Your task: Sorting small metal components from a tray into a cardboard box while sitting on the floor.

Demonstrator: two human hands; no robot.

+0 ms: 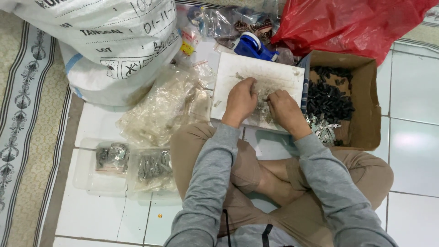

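Note:
A white board (274,73) rests on my knees with a small heap of metal clips (262,110) on it. My left hand (239,101) sits curled on the board, fingers pinched at the heap's upper left. My right hand (284,109) lies just beside it, fingers closed over the same small parts. Which piece each hand grips is hidden by the fingers.
A cardboard box (366,110) at right holds black plastic parts (328,99) and shiny metal pieces (323,128). Two clear tubs (87,178) with bagged parts sit at left, crumpled clear bags (164,107) behind them. A large white sack (100,41), blue tape dispenser (254,46) and red bag (347,25) lie beyond.

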